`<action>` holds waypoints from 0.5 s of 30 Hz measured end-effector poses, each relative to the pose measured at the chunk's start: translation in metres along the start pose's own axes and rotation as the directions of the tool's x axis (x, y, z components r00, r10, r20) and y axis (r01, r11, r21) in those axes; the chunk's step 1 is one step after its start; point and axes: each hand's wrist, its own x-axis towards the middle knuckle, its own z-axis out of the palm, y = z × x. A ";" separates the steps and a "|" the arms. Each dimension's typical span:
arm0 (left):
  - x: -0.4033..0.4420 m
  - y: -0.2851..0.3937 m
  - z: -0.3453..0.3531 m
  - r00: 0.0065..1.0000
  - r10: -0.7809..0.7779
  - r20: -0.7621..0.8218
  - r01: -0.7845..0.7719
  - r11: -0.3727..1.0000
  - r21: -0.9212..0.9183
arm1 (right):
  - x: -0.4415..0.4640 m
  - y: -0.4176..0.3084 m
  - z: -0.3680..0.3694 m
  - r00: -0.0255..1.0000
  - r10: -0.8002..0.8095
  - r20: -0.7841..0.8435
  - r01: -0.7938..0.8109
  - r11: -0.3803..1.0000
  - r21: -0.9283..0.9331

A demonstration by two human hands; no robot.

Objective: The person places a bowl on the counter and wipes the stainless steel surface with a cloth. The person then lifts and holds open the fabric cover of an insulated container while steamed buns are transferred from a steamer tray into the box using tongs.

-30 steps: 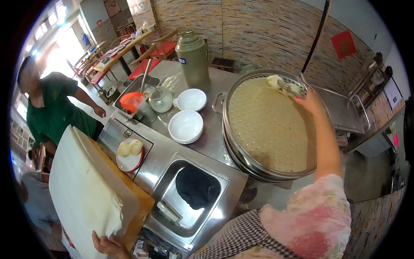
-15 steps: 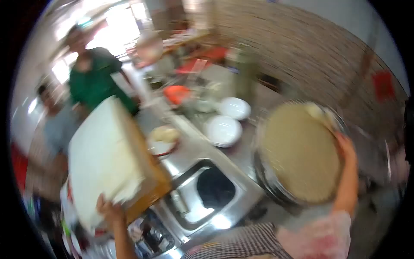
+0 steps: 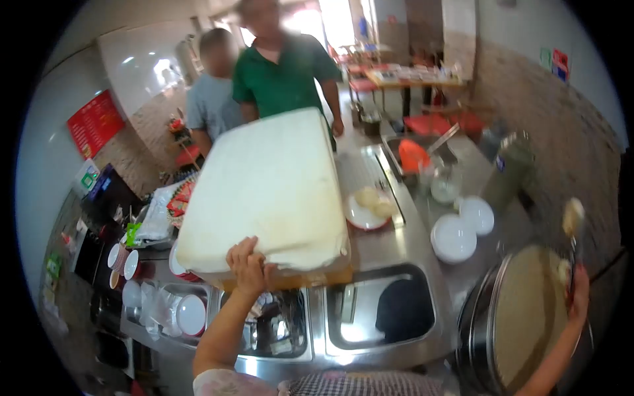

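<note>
My left hand (image 3: 247,267) has its fingers curled over the front edge of a big white foam-like lid (image 3: 267,188). Beneath that edge shows a yellow-brown box side (image 3: 317,276). At the right, my right hand (image 3: 579,294) is closed around a slim dark-handled utensil (image 3: 573,247), held upright; a pale lump shows at its top, and I cannot tell its exact kind. It is beside a large round steamer (image 3: 482,323) with a tan, flat top surface (image 3: 533,303). Pale buns (image 3: 373,201) lie on a red-rimmed plate (image 3: 366,223) right of the lid.
Two sink basins (image 3: 380,340) line the front of the steel counter. White bowls (image 3: 456,239) and a tall grey-green canister (image 3: 510,175) stand toward the back right. A person in green (image 3: 284,79) and another in grey (image 3: 214,102) stand beyond the lid.
The view has swung left and become sharper. My left hand still grips the lid's edge. My right hand now holds the utensil upright at the steamer's far right side.
</note>
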 end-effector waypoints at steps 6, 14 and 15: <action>-0.001 -0.001 0.004 0.999 0.032 -0.003 -0.031 0.999 0.010 | -0.006 -0.097 0.210 0.590 0.035 0.806 0.257 0.939 -0.229; -0.003 -0.004 0.009 0.999 0.032 -0.022 -0.031 0.999 0.020 | -0.016 -0.030 0.434 0.391 -0.180 0.903 0.823 0.507 -0.256; -0.004 -0.005 0.010 0.999 0.032 -0.025 -0.032 0.999 0.015 | -0.022 -0.025 0.450 0.429 -0.175 0.886 0.830 0.463 -0.310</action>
